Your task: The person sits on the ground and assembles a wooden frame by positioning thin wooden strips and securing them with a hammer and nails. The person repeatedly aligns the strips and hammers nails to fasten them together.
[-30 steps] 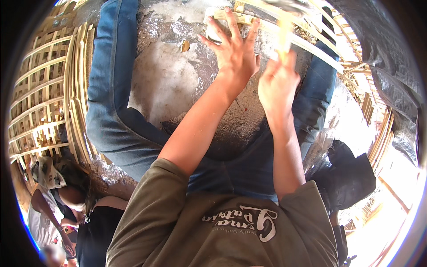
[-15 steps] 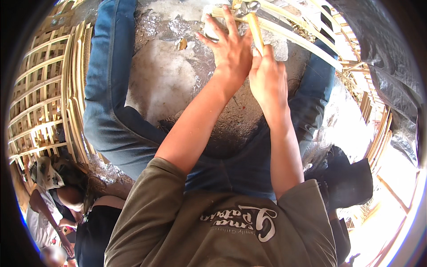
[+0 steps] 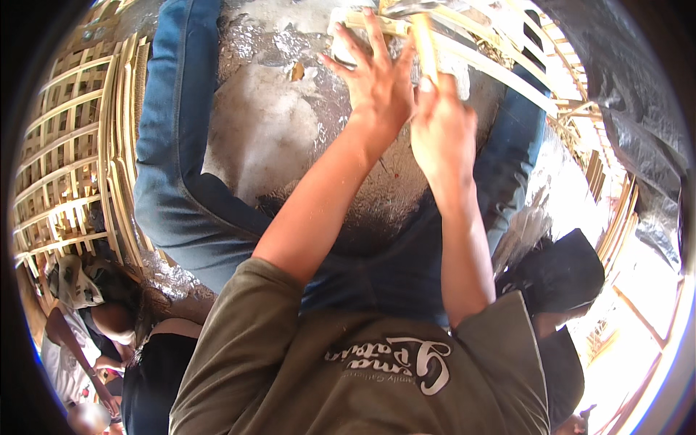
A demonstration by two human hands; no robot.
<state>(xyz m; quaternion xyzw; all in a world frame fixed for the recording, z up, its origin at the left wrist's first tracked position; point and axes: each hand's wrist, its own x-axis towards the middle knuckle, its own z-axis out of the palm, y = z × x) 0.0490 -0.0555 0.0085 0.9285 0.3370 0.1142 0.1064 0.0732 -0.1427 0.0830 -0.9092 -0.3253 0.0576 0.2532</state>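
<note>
My right hand [image 3: 444, 127] is closed round the pale wooden handle of a hammer [image 3: 427, 51]. Its metal head, smeared by motion, is near the top edge, over the ends of some bamboo strips [image 3: 475, 54]. Just left of the hammer, my left hand [image 3: 377, 87] lies with its fingers stretched out and spread. Its fingertips reach over the strips and a whitish block [image 3: 342, 49] under them. Whether the thumb presses on a strip is hidden.
My legs in blue jeans [image 3: 170, 130] frame the work spot on both sides. Woven bamboo panels [image 3: 69, 145] stand at the left. Grey plastic sheeting [image 3: 623, 87] hangs at the right. People sit close behind on both sides, one in a black hat [image 3: 558, 272].
My right hand has shifted slightly right and back, and the hammer has moved with it, its head now blurred. My left hand stays put. The black hat at the right has moved slightly.
</note>
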